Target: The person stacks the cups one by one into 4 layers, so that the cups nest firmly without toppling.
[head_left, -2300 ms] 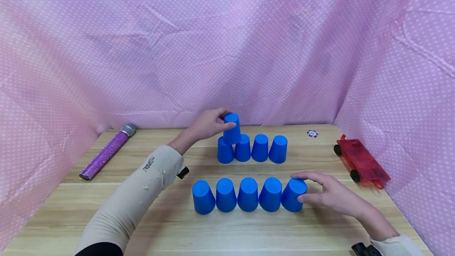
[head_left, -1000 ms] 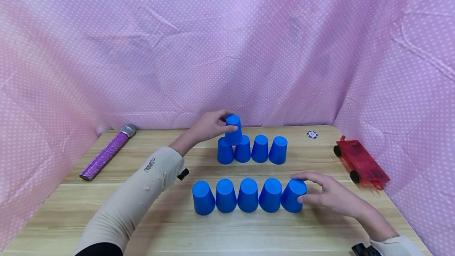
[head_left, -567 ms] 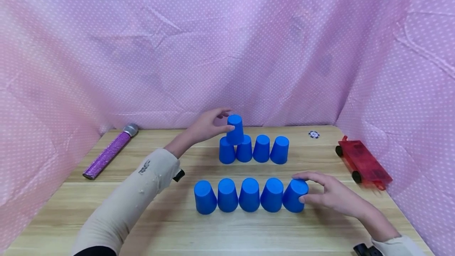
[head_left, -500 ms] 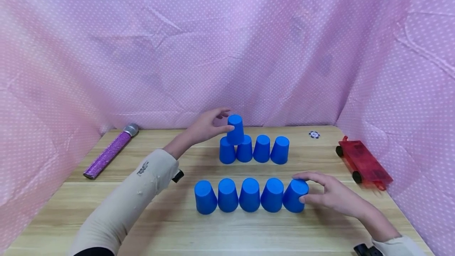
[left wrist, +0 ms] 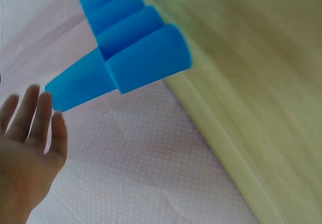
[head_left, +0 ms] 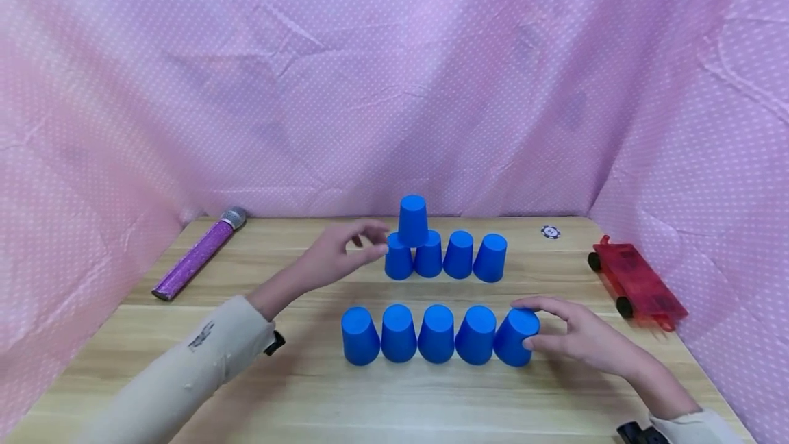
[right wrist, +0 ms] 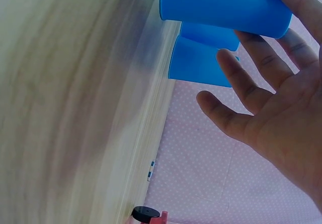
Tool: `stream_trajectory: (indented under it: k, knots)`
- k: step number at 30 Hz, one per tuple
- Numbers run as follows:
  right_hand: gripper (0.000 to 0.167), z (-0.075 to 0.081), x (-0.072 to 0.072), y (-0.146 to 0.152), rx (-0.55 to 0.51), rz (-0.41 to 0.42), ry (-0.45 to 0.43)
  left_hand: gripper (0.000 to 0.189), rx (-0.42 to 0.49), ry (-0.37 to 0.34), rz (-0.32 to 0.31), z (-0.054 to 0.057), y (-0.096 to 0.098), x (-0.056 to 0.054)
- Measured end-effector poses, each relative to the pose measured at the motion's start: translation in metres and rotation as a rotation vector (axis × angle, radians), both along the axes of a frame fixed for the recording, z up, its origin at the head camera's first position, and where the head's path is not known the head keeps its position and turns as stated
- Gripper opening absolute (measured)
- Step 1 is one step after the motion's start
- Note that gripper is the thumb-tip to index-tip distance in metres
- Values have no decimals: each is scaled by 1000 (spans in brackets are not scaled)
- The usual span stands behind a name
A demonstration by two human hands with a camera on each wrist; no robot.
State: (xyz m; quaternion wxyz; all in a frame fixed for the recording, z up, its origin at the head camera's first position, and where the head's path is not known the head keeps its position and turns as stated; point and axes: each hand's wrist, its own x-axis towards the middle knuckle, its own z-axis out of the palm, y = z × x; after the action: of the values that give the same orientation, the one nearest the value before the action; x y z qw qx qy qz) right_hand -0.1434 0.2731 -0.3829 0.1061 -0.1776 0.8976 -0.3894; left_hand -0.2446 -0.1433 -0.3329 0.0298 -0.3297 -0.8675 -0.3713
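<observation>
Upside-down blue plastic cups stand in two rows in the head view. One upper cup (head_left: 413, 221) straddles the two leftmost cups of the back row (head_left: 459, 255). My left hand (head_left: 333, 257) is just left of that stack, its fingers loosely bent and holding nothing. In the left wrist view a gap shows between the fingers and the stacked cup (left wrist: 83, 79). My right hand (head_left: 585, 340) grips the rightmost cup (head_left: 516, 341) of the front row, thumb on the near side and index finger behind its top. That cup (right wrist: 224, 7) leans slightly.
A purple glitter microphone (head_left: 200, 252) lies at the left of the wooden table (head_left: 394, 406). To the right sits a red toy car chassis (head_left: 641, 283) with black wheels. A poker chip (head_left: 550, 231) lies near the back edge. Pink dotted cloth (head_left: 394, 88) surrounds the table.
My left hand has let go of the upper cup and drawn back to the left and toward me. The cup stays on the back row. The right hand keeps its hold.
</observation>
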Motion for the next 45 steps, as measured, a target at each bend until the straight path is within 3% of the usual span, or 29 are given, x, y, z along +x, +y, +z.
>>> stream_trajectory:
  k: [4, 10, 15, 25, 33, 45]
  knots:
    - [55, 2, 1, 0, 11, -12, 5, 43, -102, -108, -38, -5, -15, 21]
    - [54, 2, 2, 0, 8, -12, 33, 42, -136, -109, -45, -19, -34, 45]
    - [53, -1, 1, -1, 4, -2, 38, 47, -156, -167, -29, -36, -46, 59]
    - [55, -2, 1, 0, 5, -8, 7, 55, -178, -242, -29, -53, -51, 65]
    - [54, -2, 2, -1, -6, -5, 16, 56, -182, -297, -13, -56, -49, 68]
    - [55, -1, 1, -1, -9, -3, 4, 55, -179, -296, -5, -58, -47, 68]
